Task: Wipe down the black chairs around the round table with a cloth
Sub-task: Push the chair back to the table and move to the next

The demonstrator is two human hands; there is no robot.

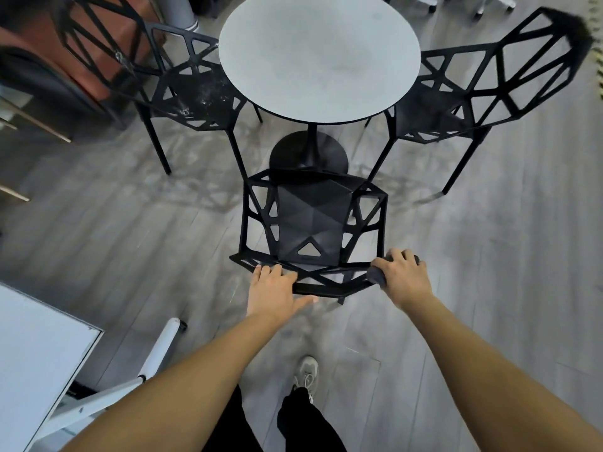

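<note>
Right hand (403,278) holds cloth (378,276) on near chair (311,223) backrest's right end; rail runs leftward to left hand (277,288) (its grip steadying the rail).

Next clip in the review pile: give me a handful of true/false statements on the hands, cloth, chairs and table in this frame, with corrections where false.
1. The right hand holds a dark cloth on the near chair's top rail. True.
2. The left hand holds the cloth. False: it grips the chair's top rail bare.
3. Three black chairs show around the round table. True.
4. The near chair is tucked under the table. False: it stands clear of the tabletop, near the table's base.
5. A cup stands on the table. False: nothing shows on it.
</note>
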